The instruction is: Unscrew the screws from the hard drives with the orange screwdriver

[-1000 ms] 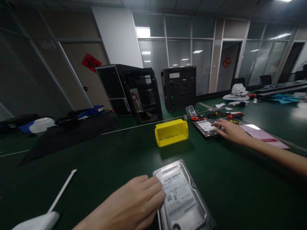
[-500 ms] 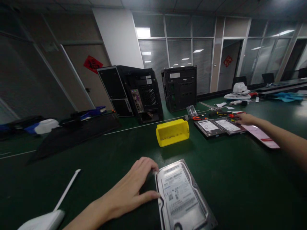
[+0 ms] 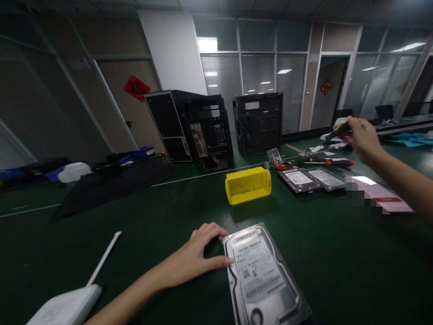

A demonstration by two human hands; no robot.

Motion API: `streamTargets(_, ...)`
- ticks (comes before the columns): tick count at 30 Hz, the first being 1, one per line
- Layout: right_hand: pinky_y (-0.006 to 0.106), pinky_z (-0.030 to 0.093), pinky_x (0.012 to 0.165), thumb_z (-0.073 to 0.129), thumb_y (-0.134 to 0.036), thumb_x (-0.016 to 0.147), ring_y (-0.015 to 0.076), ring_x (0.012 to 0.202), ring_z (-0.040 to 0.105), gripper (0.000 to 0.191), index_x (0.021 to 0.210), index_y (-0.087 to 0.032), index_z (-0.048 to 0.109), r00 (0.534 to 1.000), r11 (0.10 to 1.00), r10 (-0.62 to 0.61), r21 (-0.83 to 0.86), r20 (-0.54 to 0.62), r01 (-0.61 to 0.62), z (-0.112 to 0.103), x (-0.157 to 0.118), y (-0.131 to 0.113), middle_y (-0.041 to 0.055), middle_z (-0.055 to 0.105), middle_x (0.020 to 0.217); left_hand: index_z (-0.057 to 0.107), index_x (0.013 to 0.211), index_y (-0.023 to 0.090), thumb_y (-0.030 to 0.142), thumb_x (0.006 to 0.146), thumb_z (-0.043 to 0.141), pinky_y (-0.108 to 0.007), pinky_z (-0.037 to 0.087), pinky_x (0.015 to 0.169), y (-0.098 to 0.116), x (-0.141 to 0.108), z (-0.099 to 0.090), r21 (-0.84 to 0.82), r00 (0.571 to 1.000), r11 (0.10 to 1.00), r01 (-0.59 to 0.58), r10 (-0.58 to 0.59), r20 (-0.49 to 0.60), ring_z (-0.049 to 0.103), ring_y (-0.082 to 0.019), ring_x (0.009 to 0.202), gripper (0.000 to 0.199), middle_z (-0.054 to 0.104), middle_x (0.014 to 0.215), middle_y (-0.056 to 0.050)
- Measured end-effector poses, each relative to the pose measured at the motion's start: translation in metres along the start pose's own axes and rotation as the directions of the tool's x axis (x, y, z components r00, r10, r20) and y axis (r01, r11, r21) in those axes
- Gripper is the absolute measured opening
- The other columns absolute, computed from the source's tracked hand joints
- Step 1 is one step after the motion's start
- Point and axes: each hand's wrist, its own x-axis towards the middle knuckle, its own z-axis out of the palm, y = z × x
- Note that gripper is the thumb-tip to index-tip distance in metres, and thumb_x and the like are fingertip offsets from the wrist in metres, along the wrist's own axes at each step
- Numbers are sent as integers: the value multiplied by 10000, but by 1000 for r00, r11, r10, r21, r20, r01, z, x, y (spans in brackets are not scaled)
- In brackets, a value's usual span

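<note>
A silver hard drive with a white printed label lies on the green tabletop in the near middle. Against its left edge rests my left hand, curled fingers at the upper corner and thumb over the rim. My right hand is raised at the far right, closed around a screwdriver with a dark and yellow handle. Motion blurs it, and its tip is hard to make out. Beneath that hand lie another screwdriver, red and black, and two more hard drives side by side.
A yellow bin with small parts inside stands beyond the drive. Two black computer cases stand behind it. At right lies a pink sheet. A white device with an antenna sits front left, a black mat farther back.
My right hand has lifted from the tools, bringing up the screwdriver. My left hand stays at the hard drive. The whole view has shifted slightly.
</note>
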Motion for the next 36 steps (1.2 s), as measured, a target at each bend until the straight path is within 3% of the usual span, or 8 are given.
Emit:
streamTargets(3, 255, 421, 626, 59, -327, 949, 111, 787, 593, 528, 1267, -9, 337, 969, 552, -6, 809, 246, -202, -18, -30, -66, 219, 570, 1037, 492, 1109, 233, 530, 789, 547, -392, 360, 916, -1, 1, 1, -39, 1000, 999, 6, -6, 7, 444, -221, 1049, 440, 481, 1108, -30)
streamTargets(6, 235, 459, 641, 260, -314, 935, 74, 626, 532, 304, 1048, -137, 480, 792, -127, -269, 795, 548, -593, -32, -80, -140, 19, 525, 746, 488, 1114, 238, 530, 787, 550, -367, 368, 900, -3, 1, 2, -59, 1000, 998, 9, -8, 8, 445, -215, 1044, 443, 478, 1109, -24)
streamTargets(11, 118, 276, 358, 388, -325, 896, 33, 436, 415, 129, 886, -212, 451, 556, -190, -565, 560, 610, -807, -22, -154, -233, -52, 428, 659, 505, 1086, 238, 533, 777, 562, -371, 336, 922, -5, 2, 5, -53, 1000, 999, -15, 14, -20, 435, -218, 1039, 431, 491, 1066, -15)
streamTargets(17, 135, 135, 311, 533, -492, 780, 10, 346, 248, 326, 748, -216, 362, 671, -226, -599, 712, 437, -665, 1, -195, -271, -84, 386, 601, 534, 1047, 246, 571, 752, 561, -341, 333, 910, -7, 3, 8, -54, 999, 998, 23, -25, -44, 439, -223, 1012, 439, 511, 1036, -14)
streamTargets(22, 161, 189, 338, 464, -516, 809, 40, 372, 290, 300, 848, -243, 349, 730, -20, -545, 864, 412, -503, 12, -172, -244, -81, 406, 611, 537, 1068, 266, 566, 760, 554, -350, 329, 927, -7, 2, 7, -73, 999, 997, 7, -9, -31, 433, -231, 1037, 431, 512, 1054, -3)
streamTargets(25, 208, 386, 518, 479, -389, 831, 93, 602, 489, 224, 971, -230, 407, 901, 362, -414, 932, 130, 32, 33, -116, -185, -8, 515, 794, 522, 1091, 274, 571, 768, 538, -364, 339, 928, -8, 3, 5, -79, 999, 996, 35, -36, -12, 424, -240, 1058, 439, 499, 1091, -7)
streamTargets(28, 317, 404, 808, 463, -235, 834, 194, 992, 495, 205, 1031, -178, 470, 890, 822, -449, 428, 79, 377, 52, -53, -102, 101, 513, 1078, 503, 1102, 279, 571, 776, 527, -389, 327, 949, -9, 2, 3, -84, 998, 995, 55, -54, 12, 404, -252, 1092, 439, 485, 1129, -12)
streamTargets(36, 338, 473, 807, 447, -288, 901, 157, 933, 563, 209, 1035, -194, 578, 866, 945, -325, 115, 381, 305, 57, -4, 69, 74, 566, 1096, 497, 1105, 299, 545, 778, 543, -416, 263, 1004, -11, 2, 2, -112, 997, 991, 74, -72, 16, 385, -256, 1129, 411, 475, 1162, 4)
